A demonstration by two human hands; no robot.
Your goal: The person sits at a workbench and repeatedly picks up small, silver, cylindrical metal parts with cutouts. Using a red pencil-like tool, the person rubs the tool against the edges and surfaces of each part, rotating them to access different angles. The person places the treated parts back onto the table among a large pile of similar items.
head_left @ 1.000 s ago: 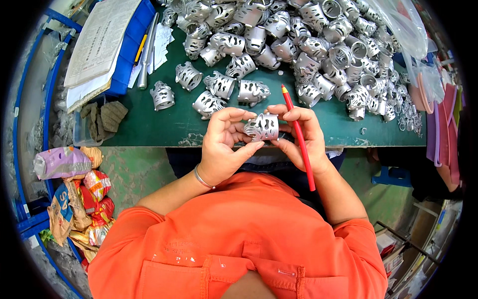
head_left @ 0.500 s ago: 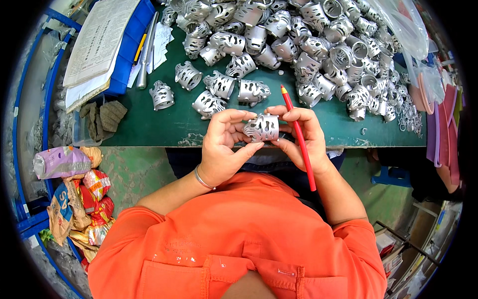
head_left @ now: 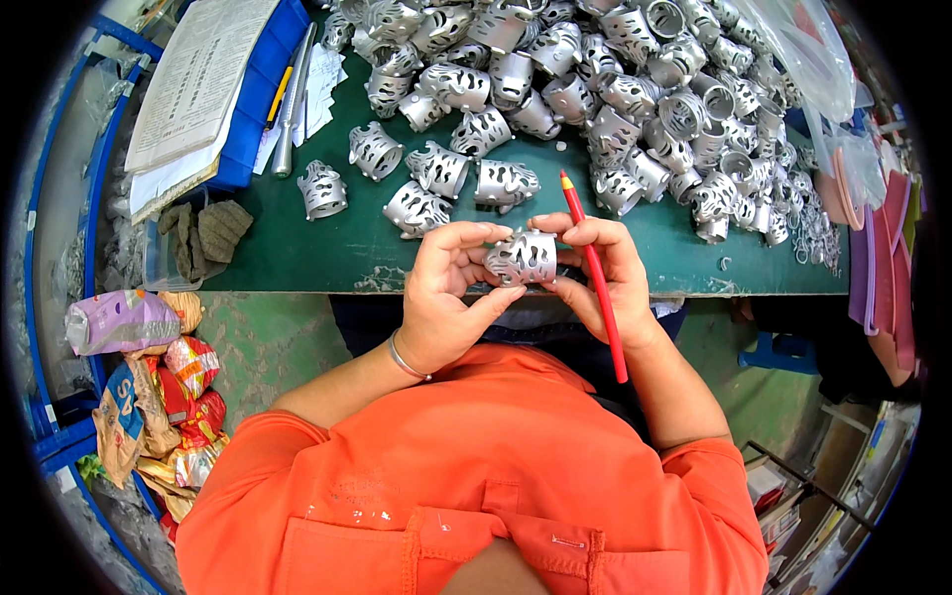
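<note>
Between my two hands, just over the table's near edge, is a silver openwork metal sleeve (head_left: pixel 523 259) with flame-shaped cut-outs, lying on its side. My left hand (head_left: pixel 448 273) grips its left end with fingertips and thumb. At the opposite rim, my right hand (head_left: pixel 607 270) pinches it with thumb and forefinger. A red pencil (head_left: pixel 593 273) also rests in my right hand, its tip pointing up and away and its tail toward my body. Just beyond my hands, several similar sleeves (head_left: pixel 416 208) lie apart on the green table (head_left: pixel 288 253).
A large heap of silver sleeves (head_left: pixel 605 94) covers the table's back, beside a clear plastic bag (head_left: pixel 803 59). At the left are a blue bin (head_left: pixel 248 129) with papers (head_left: pixel 193 84), a metal rod (head_left: pixel 290 119) and grey pads (head_left: pixel 220 233). Packages (head_left: pixel 124 322) stand at lower left.
The sleeve has shifted very slightly in my fingers, showing a bit more of its cut-outs. Both hands keep the same grip and nearly the same place.
</note>
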